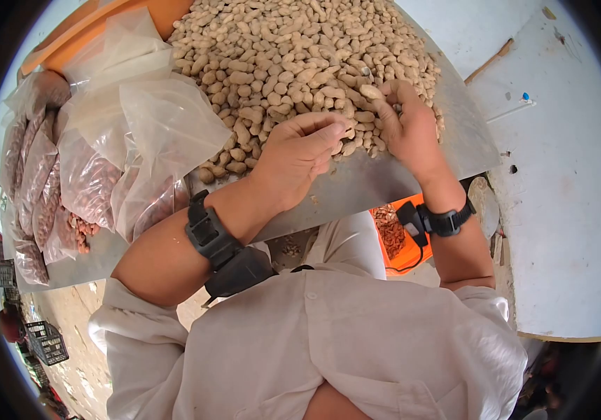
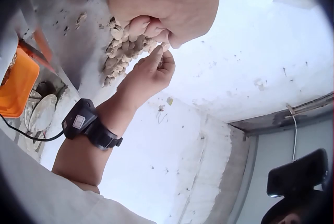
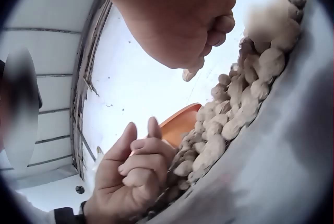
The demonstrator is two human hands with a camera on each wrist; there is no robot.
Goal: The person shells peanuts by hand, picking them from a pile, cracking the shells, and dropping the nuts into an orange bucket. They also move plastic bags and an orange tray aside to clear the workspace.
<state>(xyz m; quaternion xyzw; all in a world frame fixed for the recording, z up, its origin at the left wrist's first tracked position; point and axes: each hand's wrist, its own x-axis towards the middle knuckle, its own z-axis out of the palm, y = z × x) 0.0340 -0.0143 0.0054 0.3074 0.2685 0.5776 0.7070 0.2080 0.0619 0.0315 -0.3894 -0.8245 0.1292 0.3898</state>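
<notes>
My right hand (image 1: 412,129) pinches an unshelled peanut (image 1: 370,92) between thumb and fingers, over the front right of a large heap of unshelled peanuts (image 1: 272,63). That peanut's tip also shows below the right fingertips in the right wrist view. Close by on the left, my left hand (image 1: 297,157) is held at the heap's front edge with its fingers curled toward the palm. In the right wrist view, the left thumb and index finger (image 3: 154,127) stand apart with a gap between them. The inside of the left palm is hidden.
The heap lies on a metal tabletop (image 1: 335,192). Clear plastic bags of reddish kernels (image 1: 90,178) stand on the left, some loose kernels (image 1: 80,231) beside them. An orange tub (image 1: 108,21) is behind. Below the table edge sits an orange container (image 1: 412,262) with reddish-brown bits.
</notes>
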